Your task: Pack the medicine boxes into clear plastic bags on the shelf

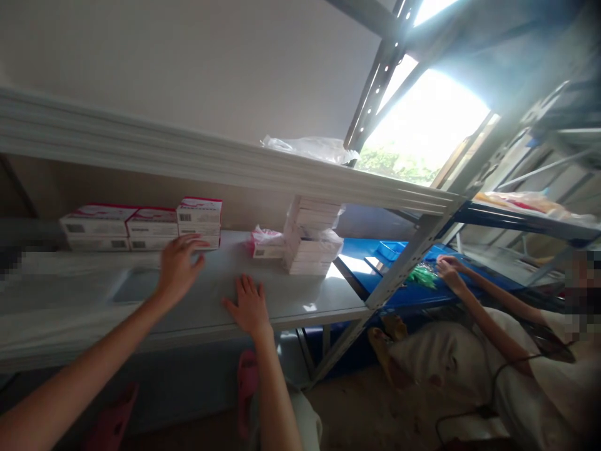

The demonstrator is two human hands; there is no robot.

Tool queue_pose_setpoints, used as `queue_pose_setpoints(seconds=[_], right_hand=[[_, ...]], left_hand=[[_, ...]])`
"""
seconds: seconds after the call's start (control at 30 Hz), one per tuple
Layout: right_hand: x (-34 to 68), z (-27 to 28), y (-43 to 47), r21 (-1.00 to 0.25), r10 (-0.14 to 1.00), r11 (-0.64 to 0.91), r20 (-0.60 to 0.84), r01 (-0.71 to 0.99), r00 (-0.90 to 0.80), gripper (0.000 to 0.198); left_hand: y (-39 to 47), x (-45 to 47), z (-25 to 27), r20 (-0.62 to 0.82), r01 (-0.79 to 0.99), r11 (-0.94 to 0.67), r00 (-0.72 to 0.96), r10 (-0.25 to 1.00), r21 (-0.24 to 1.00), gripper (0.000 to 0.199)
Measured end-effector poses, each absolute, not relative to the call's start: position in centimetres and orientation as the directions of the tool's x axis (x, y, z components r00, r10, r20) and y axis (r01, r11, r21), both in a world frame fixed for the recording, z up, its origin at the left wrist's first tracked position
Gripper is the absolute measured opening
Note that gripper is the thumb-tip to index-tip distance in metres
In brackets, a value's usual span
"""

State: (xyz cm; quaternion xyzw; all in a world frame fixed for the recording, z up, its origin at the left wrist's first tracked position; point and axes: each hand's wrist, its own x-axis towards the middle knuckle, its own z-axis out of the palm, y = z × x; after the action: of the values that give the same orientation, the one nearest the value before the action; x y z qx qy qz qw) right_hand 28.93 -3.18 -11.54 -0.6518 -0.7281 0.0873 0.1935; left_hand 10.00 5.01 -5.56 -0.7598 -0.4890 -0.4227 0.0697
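Small white boxes with pink-red tops stand in a row, stacked in twos, on the grey shelf. At the right end of the row, my left hand is raised before the last stack, fingers apart and holding nothing; whether its fingertips touch the box I cannot tell. My right hand lies flat on the shelf board, fingers spread. Beyond it are a white box with a pink top in clear plastic and a taller stack of plastic-wrapped white boxes.
A dark flat rectangle lies on the shelf at left. An upper shelf beam crosses above, with a clear plastic bag on it. A metal post stands right; past it, a co-worker's hands work over a blue table.
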Motion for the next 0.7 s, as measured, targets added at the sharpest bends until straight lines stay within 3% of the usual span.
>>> queue_pose_setpoints(seconds=[0.13,0.27,0.53,0.63,0.7], right_hand=[[29.2,-11.7,-3.0,-0.413,0.984,0.131,0.166,0.901,-0.067,0.066],[29.5,-11.7,-2.8,-0.450,0.981,0.145,0.184,0.881,-0.068,0.061],[29.6,-12.7,-3.0,-0.495,0.946,0.263,0.300,0.828,-0.121,0.047],[31.5,-11.2,-2.1,-0.493,0.946,0.189,0.322,0.849,-0.024,0.033],[33.9,-9.1,-0.5,-0.398,0.932,0.104,0.359,0.911,0.050,0.033]], left_hand=[[8.8,20.7,-6.6,0.557,0.720,-0.606,0.365,0.746,0.339,0.028],[12.3,27.3,-7.2,0.466,0.777,-0.524,0.342,0.816,0.349,0.051],[16.4,31.6,-7.1,0.422,0.710,-0.627,0.485,0.766,0.322,0.011],[17.4,31.6,-7.3,0.415,0.685,-0.654,0.518,0.748,0.323,0.011],[18.4,31.4,-7.5,0.397,0.648,-0.686,0.563,0.725,0.333,0.013]])
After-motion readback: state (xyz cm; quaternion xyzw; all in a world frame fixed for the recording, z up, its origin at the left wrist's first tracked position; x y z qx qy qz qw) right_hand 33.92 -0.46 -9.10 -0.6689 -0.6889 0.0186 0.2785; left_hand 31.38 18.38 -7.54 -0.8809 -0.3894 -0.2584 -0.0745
